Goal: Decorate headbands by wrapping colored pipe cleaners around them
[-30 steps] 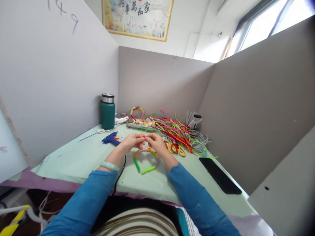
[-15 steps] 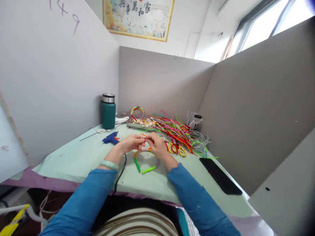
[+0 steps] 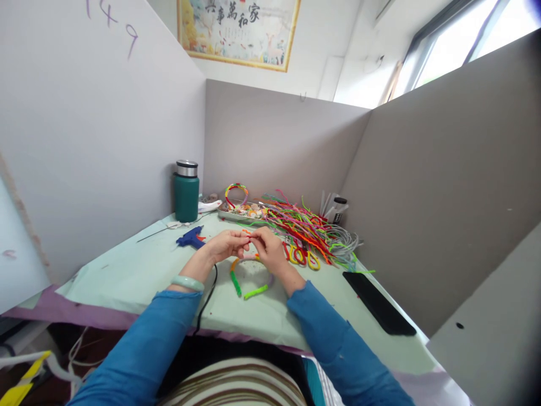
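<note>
My left hand (image 3: 227, 246) and my right hand (image 3: 269, 248) meet above the pale green table cover (image 3: 127, 270), fingertips pinched together on a small orange-red pipe cleaner piece (image 3: 249, 236). Just below the hands lies a headband (image 3: 247, 279) wrapped in green, orange, yellow and purple pipe cleaners. A pale green bangle (image 3: 187, 283) sits on my left wrist. Both arms wear blue sleeves.
A blue glue gun (image 3: 190, 239) lies left of the hands, its black cord running off the front edge. Behind are a green flask (image 3: 185, 193), a tray of small bits (image 3: 243, 212) with another wrapped headband (image 3: 235, 190), a heap of coloured pipe cleaners (image 3: 306, 228), yellow-handled scissors (image 3: 305, 257) and a black phone (image 3: 377, 303). Grey partitions enclose the desk.
The hands have barely moved; the fingers shifted slightly on the small piece and drew a little closer together.
</note>
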`<state>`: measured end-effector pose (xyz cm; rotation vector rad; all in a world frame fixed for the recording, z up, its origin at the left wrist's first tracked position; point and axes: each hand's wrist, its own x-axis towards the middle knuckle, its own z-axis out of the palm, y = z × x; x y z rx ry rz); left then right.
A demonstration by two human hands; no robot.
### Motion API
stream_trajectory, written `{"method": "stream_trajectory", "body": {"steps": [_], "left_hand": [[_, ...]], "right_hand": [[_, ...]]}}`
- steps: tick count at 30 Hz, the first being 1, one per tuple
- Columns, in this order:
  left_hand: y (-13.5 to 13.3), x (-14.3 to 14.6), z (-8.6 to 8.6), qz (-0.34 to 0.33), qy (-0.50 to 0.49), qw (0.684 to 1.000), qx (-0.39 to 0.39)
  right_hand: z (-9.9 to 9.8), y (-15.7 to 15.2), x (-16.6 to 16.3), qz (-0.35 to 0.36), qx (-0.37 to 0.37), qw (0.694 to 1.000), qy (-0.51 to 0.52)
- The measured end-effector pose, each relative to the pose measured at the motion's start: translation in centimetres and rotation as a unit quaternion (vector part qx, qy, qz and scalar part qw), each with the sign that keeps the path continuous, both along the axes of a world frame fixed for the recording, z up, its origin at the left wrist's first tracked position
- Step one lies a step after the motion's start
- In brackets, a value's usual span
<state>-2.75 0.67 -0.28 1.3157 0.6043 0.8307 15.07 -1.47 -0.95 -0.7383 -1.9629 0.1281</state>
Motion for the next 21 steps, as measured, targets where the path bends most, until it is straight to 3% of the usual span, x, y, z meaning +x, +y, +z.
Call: {"method": "stream_trajectory", "body": {"steps": [5, 14, 16, 21], "left_hand": [[-0.3, 0.0, 0.2, -0.003, -0.009, 0.999, -0.040], [-0.4, 0.1, 0.1, -0.033, -0.021, 0.999, -0.033], [-0.1, 0.2, -0.1, -0.010, -0.022, 0.999, -0.029], [0.7, 0.7, -0.6, 0.126, 0.001, 0.992, -0.019]], "right_hand": [[-0.3, 0.1, -0.1, -0.005, 0.045, 0.998, -0.031], [-0.8, 0.0, -0.9, 0.013, 0.001, 0.999, 0.033], [-0.7, 0.2, -0.9, 0.006, -0.008, 0.999, 0.039], [-0.5, 0.8, -0.4, -0.058, -0.068, 0.992, 0.085]]}}
